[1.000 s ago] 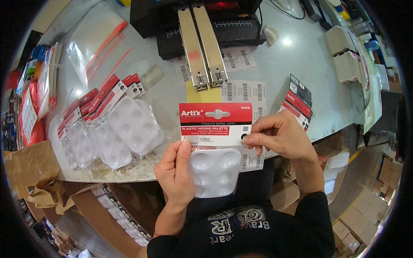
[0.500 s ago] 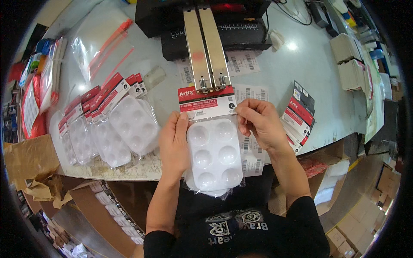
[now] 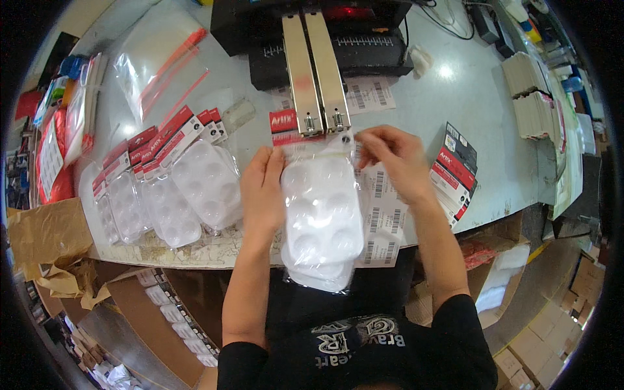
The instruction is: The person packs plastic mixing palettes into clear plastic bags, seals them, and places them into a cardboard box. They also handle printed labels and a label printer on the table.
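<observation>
Raised to the metal bars (image 3: 316,75), glossy white bagged palette (image 3: 322,211) stays pinched by both hands' fingers (image 3: 270,172).

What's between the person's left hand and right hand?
Head view: a bagged white plastic paint palette with a red header card, its top under the metal bars, left hand and right hand gripping its sides.

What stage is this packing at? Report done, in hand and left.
Done: a fanned row of carded palette packs lies at the left. In hand: the left hand and right hand hold a bagged palette with its header under the sealer bars. Left: loose header cards at the right.
</observation>
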### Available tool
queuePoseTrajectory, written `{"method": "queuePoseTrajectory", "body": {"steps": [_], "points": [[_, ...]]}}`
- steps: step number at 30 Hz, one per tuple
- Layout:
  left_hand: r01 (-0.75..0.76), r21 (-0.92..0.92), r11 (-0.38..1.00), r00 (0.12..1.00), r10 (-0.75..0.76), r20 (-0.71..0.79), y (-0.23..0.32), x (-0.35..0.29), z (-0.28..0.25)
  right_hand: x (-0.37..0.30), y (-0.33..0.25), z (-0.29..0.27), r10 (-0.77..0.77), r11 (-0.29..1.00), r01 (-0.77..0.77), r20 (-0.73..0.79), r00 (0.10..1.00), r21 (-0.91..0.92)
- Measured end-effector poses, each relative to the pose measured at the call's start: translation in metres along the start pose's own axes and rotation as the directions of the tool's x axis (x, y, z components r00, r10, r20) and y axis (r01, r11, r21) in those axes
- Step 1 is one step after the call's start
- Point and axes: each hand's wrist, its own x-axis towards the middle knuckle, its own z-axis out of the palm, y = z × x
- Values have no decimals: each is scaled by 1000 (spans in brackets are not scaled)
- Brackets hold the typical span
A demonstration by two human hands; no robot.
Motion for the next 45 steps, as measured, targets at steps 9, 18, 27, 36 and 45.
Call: {"method": "queuePoseTrajectory", "body": {"steps": [9, 18, 27, 36, 45], "points": [[16, 825, 564, 888, 372, -271, 19, -3, -93, -47, 37, -143, -232, 432, 23, -87, 969, -901], [39, 733, 679, 999, -6, -48, 21, -56, -25, -62, 21, -116, -265, 454, -89, -229, 937, -887], [-184, 809, 558, 938, 346, -26, -15, -57, -13, -101, -31, -44, -241, 856, 93, -232, 942, -508], [-169, 756, 632, 948, 315, -51, -20, -30, -4, -115, -15, 42, -232, 619, 603, 616, 753, -503], [161, -216, 963, 970, -195, -148, 31, -48, -65, -103, -46, 3, -221, 844, 413, 479, 849, -343]]}}
